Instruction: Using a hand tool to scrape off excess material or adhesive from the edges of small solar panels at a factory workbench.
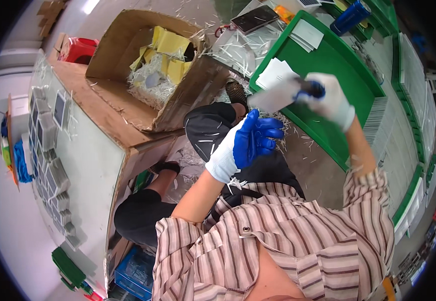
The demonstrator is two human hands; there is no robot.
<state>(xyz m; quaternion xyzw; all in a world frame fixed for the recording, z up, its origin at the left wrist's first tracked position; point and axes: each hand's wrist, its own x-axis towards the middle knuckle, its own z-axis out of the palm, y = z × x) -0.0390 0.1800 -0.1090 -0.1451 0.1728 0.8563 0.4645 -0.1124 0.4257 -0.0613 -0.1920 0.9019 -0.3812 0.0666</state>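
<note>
My left hand, in a white glove with a blue coated palm, is held palm up above my lap. Its fingers are loosely bent and apart, with nothing seen in them. My right hand, in a matching glove, is closed round the dark handle of a broad-bladed knife. Motion blurs the knife and the hand. The pale blade points left, just above my left thumb; whether they touch I cannot tell. Behind the blade, white cards lie in a green tray, with another small stack farther back.
A cardboard box with white shreds and yellow pieces stands at left on a wooden structure. Below it, stacked small panels line a pale tabletop. A phone and a blue can sit at the back. White strips litter the floor.
</note>
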